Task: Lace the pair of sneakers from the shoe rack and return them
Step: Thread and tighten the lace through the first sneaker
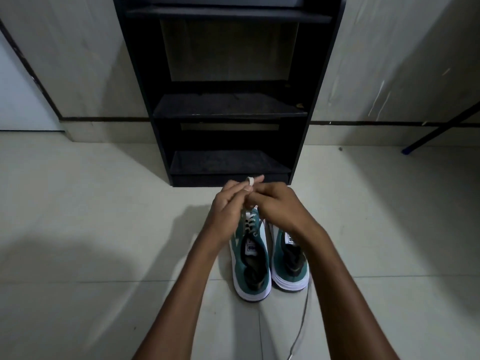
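Observation:
Two green and white sneakers stand side by side on the tiled floor, heels toward me. The left sneaker (250, 258) has a white lace (250, 181) threaded through its eyelets. Both hands meet just above its toe end. My left hand (228, 203) and my right hand (275, 203) both pinch the lace, which loops up over my fingers. The right sneaker (289, 266) stands untouched; my right forearm hides its front. The black shoe rack (228, 110) rises directly behind the shoes, its shelves bare.
A thin grey cord (302, 320) runs along the floor from the right sneaker's heel toward me. A dark slanted leg with a blue foot (407, 150) stands at the right, by the wall. A door (20, 100) is at the far left.

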